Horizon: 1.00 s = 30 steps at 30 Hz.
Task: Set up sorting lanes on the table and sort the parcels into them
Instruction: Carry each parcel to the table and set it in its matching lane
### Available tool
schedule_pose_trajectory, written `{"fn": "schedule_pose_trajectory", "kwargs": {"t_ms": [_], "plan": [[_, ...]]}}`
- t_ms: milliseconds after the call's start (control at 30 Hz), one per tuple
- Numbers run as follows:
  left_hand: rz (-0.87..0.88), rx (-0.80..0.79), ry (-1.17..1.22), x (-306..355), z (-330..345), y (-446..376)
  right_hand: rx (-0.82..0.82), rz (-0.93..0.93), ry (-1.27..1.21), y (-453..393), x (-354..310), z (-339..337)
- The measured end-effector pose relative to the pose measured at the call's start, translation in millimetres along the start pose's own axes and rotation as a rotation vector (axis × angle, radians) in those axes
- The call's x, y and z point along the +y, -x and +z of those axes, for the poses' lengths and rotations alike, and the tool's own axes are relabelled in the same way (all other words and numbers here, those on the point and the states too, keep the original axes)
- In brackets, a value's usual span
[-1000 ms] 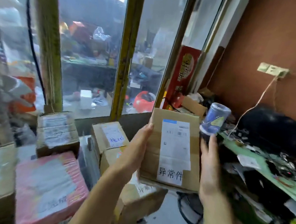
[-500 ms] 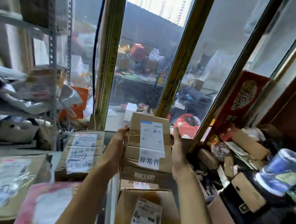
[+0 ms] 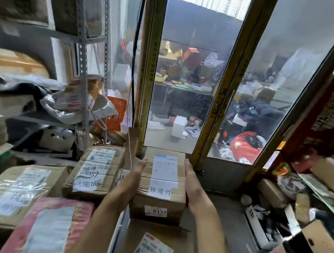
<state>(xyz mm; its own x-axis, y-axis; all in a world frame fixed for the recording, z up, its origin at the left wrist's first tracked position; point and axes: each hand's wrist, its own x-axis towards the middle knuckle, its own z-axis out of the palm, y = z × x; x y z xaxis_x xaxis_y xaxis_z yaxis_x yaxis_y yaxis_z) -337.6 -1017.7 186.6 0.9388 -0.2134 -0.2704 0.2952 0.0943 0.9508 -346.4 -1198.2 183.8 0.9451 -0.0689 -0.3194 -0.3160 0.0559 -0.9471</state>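
A brown cardboard parcel [image 3: 159, 205] with a white shipping label, a handwritten strip reading 异常件 and a tag "0337" sits in the middle, close to the window frame. My left hand [image 3: 134, 177] lies flat against its left side with straight fingers. My right hand [image 3: 192, 182] presses flat on its right side. To the left stands a second brown parcel [image 3: 95, 172] with a strip reading 已完成. In front of the middle parcel lies another brown box [image 3: 161, 247] with a printed label.
A pink-wrapped parcel [image 3: 48, 229] and a large taped box [image 3: 10, 192] lie at lower left. Metal shelving [image 3: 83, 55] full of packages fills the left. Yellow window frames [image 3: 150, 62] stand straight ahead. Cluttered boxes and a red carton [image 3: 325, 120] crowd the right.
The parcel, held up in the air between both hands before, has come down and forward to rest near the window frame. My view has swung left toward the shelving.
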Motion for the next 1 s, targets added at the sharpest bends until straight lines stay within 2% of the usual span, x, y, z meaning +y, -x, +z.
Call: {"fn": "schedule_pose_trajectory", "kwargs": {"t_ms": [200, 300, 400, 467, 600, 700, 800, 933, 1000], "plan": [[0.092, 0.081, -0.103, -51.6, -24.4, -11.5, 0.107, 0.029, 0.151, 33.6, -8.3, 4.4], [0.122, 0.101, -0.084, -31.4, -24.7, 22.5, 0.206, -0.044, 0.387, 64.5, -18.6, 11.2], [0.213, 0.121, -0.147, 6.3, -33.1, 68.9, 0.3, -0.214, 0.524, 88.9, -35.0, 22.7], [0.299, 0.167, -0.158, 25.3, -48.9, 98.2, 0.274, -0.297, 0.613, 95.1, -44.0, 42.3], [0.472, 0.329, -0.32, 36.5, -99.8, 154.6, 0.232, -0.401, 0.869, 106.3, -46.9, 119.5], [0.511, 0.55, -0.529, 27.0, -168.5, 194.2, 0.171, -0.466, 0.994, 132.5, -39.6, 203.4], [0.447, 0.784, -0.714, 14.2, -248.7, 245.7, 0.068, -0.514, 1.027, 157.3, -15.9, 289.5], [0.291, 0.985, -0.815, -1.4, -350.4, 339.8, -0.15, -0.496, 1.018, 194.5, 14.9, 411.1], [0.236, 1.089, -0.847, -14.2, -393.7, 382.4, -0.249, -0.518, 1.097, 217.3, 25.2, 463.5]]}}
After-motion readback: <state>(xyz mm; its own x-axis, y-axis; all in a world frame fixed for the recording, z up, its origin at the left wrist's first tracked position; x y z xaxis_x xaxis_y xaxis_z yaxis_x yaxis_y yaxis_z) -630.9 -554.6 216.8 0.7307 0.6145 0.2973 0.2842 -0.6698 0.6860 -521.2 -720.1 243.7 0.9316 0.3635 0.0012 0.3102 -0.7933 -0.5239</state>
